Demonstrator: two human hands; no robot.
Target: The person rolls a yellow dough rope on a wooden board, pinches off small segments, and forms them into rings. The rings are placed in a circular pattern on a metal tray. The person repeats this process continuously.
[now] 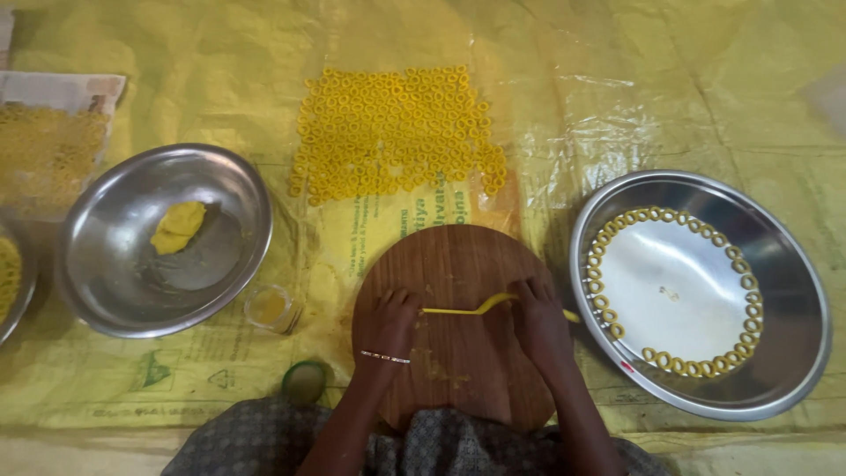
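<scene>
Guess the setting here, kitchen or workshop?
Likely a home food-prep spot on the floor: yellow plastic sheet spread out, rows of dough rings drying, steel bowl with a dough lump.

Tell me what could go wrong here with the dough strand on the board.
The dough strand is thin and stretched between the left hand and right hand, so it might snap or thin unevenly. The board rests partly on the lap, so pressure may tip it. The small jar and lid sit close to the left arm and could get knocked.
</scene>
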